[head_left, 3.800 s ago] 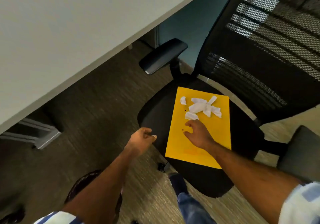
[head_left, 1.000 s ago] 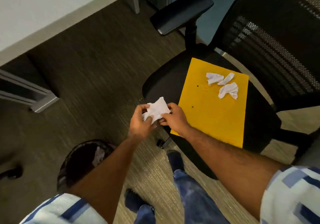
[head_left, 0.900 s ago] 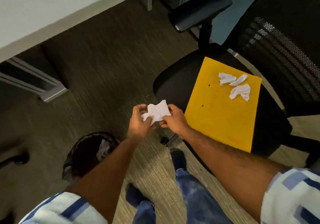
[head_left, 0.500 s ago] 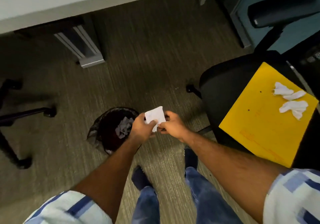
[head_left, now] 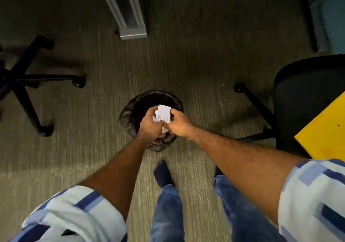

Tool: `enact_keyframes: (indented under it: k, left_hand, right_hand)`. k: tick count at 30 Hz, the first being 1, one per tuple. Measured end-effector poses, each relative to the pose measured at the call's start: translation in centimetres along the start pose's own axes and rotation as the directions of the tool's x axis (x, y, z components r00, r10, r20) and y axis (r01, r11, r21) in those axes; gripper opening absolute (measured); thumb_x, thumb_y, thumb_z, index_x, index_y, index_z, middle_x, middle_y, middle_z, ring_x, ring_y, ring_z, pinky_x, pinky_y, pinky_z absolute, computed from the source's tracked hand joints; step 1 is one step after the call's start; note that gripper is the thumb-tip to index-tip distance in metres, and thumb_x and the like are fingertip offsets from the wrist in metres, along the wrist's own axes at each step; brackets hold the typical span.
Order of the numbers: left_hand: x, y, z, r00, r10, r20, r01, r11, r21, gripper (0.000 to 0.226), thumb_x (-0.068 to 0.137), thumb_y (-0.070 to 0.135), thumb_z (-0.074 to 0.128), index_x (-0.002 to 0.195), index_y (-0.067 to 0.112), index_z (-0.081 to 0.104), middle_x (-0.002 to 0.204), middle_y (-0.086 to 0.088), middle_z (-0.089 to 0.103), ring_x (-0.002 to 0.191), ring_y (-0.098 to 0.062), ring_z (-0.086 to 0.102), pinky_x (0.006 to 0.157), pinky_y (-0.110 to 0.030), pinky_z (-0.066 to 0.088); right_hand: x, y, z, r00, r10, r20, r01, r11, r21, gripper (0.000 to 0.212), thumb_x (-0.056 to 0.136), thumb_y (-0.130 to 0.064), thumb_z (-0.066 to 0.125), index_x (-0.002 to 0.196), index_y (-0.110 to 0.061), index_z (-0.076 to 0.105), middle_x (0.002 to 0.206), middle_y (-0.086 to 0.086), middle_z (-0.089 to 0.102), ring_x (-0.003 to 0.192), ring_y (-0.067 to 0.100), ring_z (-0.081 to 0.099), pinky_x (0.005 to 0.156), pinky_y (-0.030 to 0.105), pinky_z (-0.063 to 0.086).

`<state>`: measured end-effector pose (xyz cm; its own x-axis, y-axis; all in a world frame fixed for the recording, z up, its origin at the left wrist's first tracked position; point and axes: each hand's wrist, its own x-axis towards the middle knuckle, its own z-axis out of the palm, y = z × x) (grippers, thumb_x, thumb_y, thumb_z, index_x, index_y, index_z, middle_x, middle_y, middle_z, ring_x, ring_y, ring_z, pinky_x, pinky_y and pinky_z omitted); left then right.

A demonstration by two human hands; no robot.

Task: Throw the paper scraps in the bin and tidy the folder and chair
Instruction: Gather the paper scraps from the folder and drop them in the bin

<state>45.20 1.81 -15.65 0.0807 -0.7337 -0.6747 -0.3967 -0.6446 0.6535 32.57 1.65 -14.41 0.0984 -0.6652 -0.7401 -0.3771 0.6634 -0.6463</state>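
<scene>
A small round bin [head_left: 130,111] lined with a black bag stands on the carpet at the centre. Right above its opening my left hand [head_left: 151,125] and my right hand [head_left: 180,124] both grip a bunch of white paper scraps [head_left: 163,113] between them. The yellow folder [head_left: 325,133] lies on the black chair seat [head_left: 302,96] at the right edge; only its corner shows, and any scraps on it are out of view.
A grey desk leg [head_left: 128,13] stands beyond the bin. Another chair's black wheeled base [head_left: 24,81] spreads at the left. The task chair's base arm [head_left: 255,105] reaches toward the bin. My feet and legs [head_left: 166,195] are just below the bin.
I turned left from the chair. Both hands carried the scraps from the folder's edge to directly over the bin. The folder slid to the right edge of view.
</scene>
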Motion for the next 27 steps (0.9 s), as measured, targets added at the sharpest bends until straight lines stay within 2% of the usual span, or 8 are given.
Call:
enact_keyframes:
  k: [4,7,9,13,17,19,22,27]
  left_hand:
    - [0.7,-1.0,-1.3,1.0,-0.015,-0.014,0.015,1.0,-0.018,0.06,0.083,0.006,0.063,0.136,0.03,0.047,0.127,-0.01,0.058,0.106,-0.034,0.063,0.067,-0.053,0.061]
    - [0.8,-1.2,-2.1,0.999,-0.015,-0.04,0.018,0.998,0.062,0.074,0.08,0.012,0.068,0.145,0.032,0.04,0.139,-0.01,0.048,0.114,-0.035,0.06,0.081,-0.053,0.059]
    - [0.8,-1.5,-2.6,0.999,-0.031,-0.045,0.034,0.997,0.071,0.077,0.08,0.015,0.07,0.147,0.034,0.037,0.141,-0.007,0.046,0.116,-0.033,0.059,0.081,-0.051,0.059]
    - [0.6,-2.0,-3.3,0.994,-0.099,-0.046,0.099,0.995,0.005,0.072,0.086,0.016,0.067,0.146,0.036,0.035,0.13,-0.001,0.049,0.108,-0.028,0.061,0.07,-0.046,0.062]
    - [0.3,-1.9,-2.8,0.99,-0.133,-0.033,0.134,0.991,0.0,0.058,0.089,0.016,0.066,0.142,0.021,0.044,0.112,-0.001,0.063,0.101,-0.023,0.064,0.089,-0.049,0.057]
    - [-0.1,-1.3,-2.2,0.99,-0.139,0.01,0.139,0.99,0.014,0.049,0.09,0.017,0.064,0.136,0.017,0.05,0.11,-0.006,0.068,0.101,-0.024,0.067,0.091,-0.048,0.056]
    - [-0.8,0.2,-1.1,0.992,-0.114,0.049,0.113,0.993,0.037,0.038,0.091,0.018,0.062,0.129,0.016,0.056,0.108,-0.009,0.068,0.097,-0.025,0.068,0.089,-0.045,0.057]
    - [-1.5,3.9,1.4,0.996,-0.012,0.088,0.008,0.999,0.053,0.032,0.09,0.012,0.064,0.122,0.012,0.059,0.091,-0.001,0.064,0.08,-0.014,0.062,0.085,-0.035,0.053]
  right_hand:
    - [1.0,-0.6,1.2,1.0,0.007,0.023,-0.007,1.0,-0.005,0.068,0.077,0.003,0.068,0.138,-0.021,0.048,0.123,0.006,0.066,0.11,0.026,0.064,0.092,0.048,0.055]
    - [1.1,-1.0,1.2,0.999,0.01,0.048,-0.008,0.999,-0.036,0.086,0.077,0.0,0.071,0.149,-0.024,0.031,0.139,0.003,0.052,0.123,0.025,0.055,0.098,0.043,0.052]
    - [1.2,-1.0,0.8,0.999,0.01,0.033,-0.006,0.993,-0.119,0.09,0.077,-0.001,0.072,0.151,-0.026,0.027,0.144,0.006,0.047,0.127,0.027,0.051,0.102,0.043,0.049]
    - [1.1,-0.7,-0.4,0.999,0.047,0.006,-0.045,0.985,-0.164,0.083,0.079,0.0,0.071,0.148,-0.023,0.032,0.144,0.009,0.047,0.127,0.027,0.05,0.102,0.043,0.048]
    - [0.3,0.0,-1.7,0.997,0.081,-0.015,-0.082,0.981,-0.174,0.065,0.082,-0.005,0.072,0.14,-0.015,0.044,0.125,0.009,0.059,0.111,0.023,0.059,0.096,0.038,0.052]
    - [-0.4,0.4,-2.5,0.996,0.086,-0.026,-0.089,0.98,-0.178,0.055,0.083,-0.009,0.072,0.134,-0.013,0.052,0.123,0.009,0.062,0.112,0.024,0.062,0.097,0.04,0.052]
    - [-1.8,0.9,-4.1,0.995,0.084,-0.048,-0.092,0.981,-0.17,0.043,0.083,-0.013,0.072,0.124,-0.012,0.06,0.12,0.011,0.066,0.108,0.025,0.065,0.095,0.041,0.053]
    - [-4.7,1.2,-8.1,0.992,0.084,-0.096,-0.096,0.986,-0.135,0.034,0.085,-0.014,0.07,0.118,-0.01,0.062,0.114,0.013,0.068,0.105,0.027,0.066,0.091,0.038,0.052]
